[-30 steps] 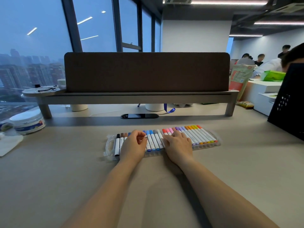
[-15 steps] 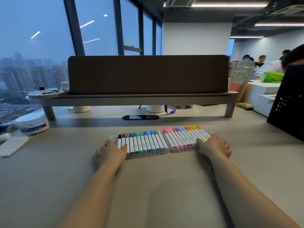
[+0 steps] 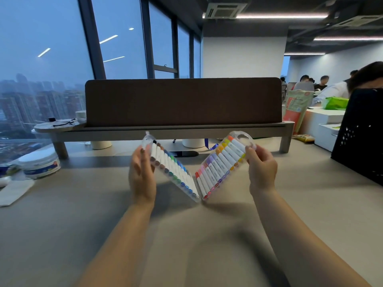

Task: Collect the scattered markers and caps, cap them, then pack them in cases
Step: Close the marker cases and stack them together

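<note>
Room first: the grey table (image 3: 83, 214) is bare in front of me and to both sides of the forearms. The far edge is closed off by a low desk shelf (image 3: 178, 128) with a dark divider panel (image 3: 182, 102) standing on it. On the L a white tub (image 3: 40, 163) and a folded white cloth (image 3: 14, 192) sit well apart from the work. On the R a black perforated panel (image 3: 360, 133) stands near the table edge.

Two clear cases are tilted up into a V, with their low inner corners meeting at centre. I can't tell whether that corner rests on the table or sits just above it. The left marker case (image 3: 176, 179) holds a full row of capped markers (image 3: 165, 162) running black, brown, green to blue. The right marker case (image 3: 207, 189) holds capped ones (image 3: 223, 160) running red, pink, purple, orange, yellow. Each case has a clear handle loop at its raised outer end, and the R one (image 3: 242, 137) shows plainly.

Hands: the left hand (image 3: 143, 177) is up on edge, fingers approx. straight, laid flat along the outer side of the left marker case and propping it. It's not wrapped round the case as far as I can see. The right hand (image 3: 262, 170) has its fingers curled over the raised outer end of the right marker case, just below the handle loop — a firm grip.
</note>
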